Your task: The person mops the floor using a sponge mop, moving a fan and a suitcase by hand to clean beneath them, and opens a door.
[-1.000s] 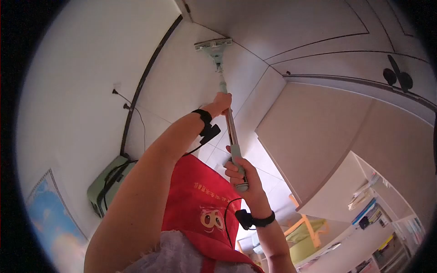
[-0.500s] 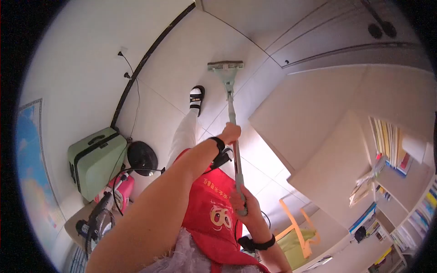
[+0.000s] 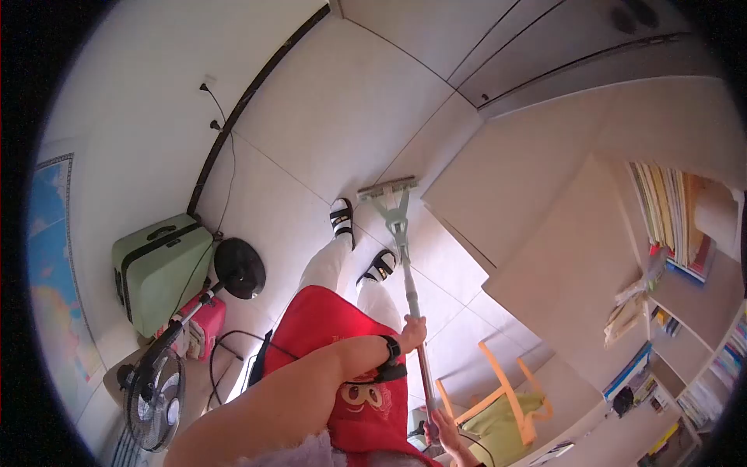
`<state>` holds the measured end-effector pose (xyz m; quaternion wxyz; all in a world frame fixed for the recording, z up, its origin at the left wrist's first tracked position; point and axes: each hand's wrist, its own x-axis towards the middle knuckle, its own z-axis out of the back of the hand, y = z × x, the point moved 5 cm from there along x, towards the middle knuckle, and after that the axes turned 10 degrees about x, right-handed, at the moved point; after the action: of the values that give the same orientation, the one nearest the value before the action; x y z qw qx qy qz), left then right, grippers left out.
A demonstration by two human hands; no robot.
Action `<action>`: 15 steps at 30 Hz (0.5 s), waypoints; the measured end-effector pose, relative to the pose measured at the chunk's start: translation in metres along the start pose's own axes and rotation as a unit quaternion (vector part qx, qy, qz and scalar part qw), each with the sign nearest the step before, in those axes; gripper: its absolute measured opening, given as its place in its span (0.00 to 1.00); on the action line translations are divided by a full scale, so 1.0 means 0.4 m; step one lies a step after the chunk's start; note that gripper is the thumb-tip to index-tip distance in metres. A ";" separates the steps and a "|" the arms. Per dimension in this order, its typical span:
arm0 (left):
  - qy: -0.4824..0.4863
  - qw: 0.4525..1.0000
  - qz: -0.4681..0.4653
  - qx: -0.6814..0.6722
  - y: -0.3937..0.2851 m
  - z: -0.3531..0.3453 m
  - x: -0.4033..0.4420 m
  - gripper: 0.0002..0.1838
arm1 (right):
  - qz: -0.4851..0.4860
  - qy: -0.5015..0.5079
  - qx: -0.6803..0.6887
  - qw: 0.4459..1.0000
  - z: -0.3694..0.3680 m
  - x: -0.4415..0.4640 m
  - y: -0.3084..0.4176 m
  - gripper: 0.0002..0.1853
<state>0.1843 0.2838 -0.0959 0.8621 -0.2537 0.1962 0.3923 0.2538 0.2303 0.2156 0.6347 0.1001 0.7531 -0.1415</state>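
Observation:
A sponge mop (image 3: 412,284) with a pale green head (image 3: 389,191) stands slanted across the floor, its head flat on the tiles just ahead of my feet. Partway down the pole, my left hand (image 3: 413,333) is closed around it, with a dark band on the wrist. Lower, near the bottom of the view, my right hand (image 3: 445,434) grips the pole's end; part of it is cut off by shadow and the frame's edge. A red apron (image 3: 311,319) hangs over my front, beneath the left forearm.
At left are a green suitcase (image 3: 159,272), a standing fan (image 3: 156,401) with a round black base (image 3: 240,268), and a cable (image 3: 232,175) along the wall. A cabinet (image 3: 513,187), bookshelves (image 3: 696,292) and an orange-framed chair (image 3: 502,389) stand at right.
The mop head has come back across the floor, nearer my feet. Both hands have moved lower in view, still on the pole. Both sandalled feet now show.

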 end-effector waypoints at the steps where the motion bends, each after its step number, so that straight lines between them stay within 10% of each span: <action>1: -0.020 1.000 0.008 -0.004 0.007 -0.001 0.011 0.11 | 0.026 0.003 -0.020 0.999 0.011 0.039 0.006 0.17; 5: 0.028 0.997 -0.058 0.033 0.174 0.137 0.128 0.10 | 0.040 0.029 0.003 0.999 -0.040 0.123 0.107 0.17; 7: 0.051 0.983 0.059 -0.164 0.222 0.191 0.122 0.12 | 0.075 0.031 -0.036 0.996 -0.067 0.142 0.153 0.17; 10: 0.045 0.602 0.421 -0.677 0.324 0.231 0.113 0.21 | 0.114 0.037 -0.061 0.991 -0.115 0.190 0.192 0.17; 15: -0.027 0.581 0.427 -0.692 0.520 0.330 0.123 0.22 | 0.122 0.063 -0.072 0.988 -0.274 0.250 0.298 0.18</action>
<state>0.0716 0.5073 -0.0764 0.1636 -0.6500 -0.0721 0.7386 0.1740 0.3767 0.1238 0.6043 0.1537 0.7818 -0.0018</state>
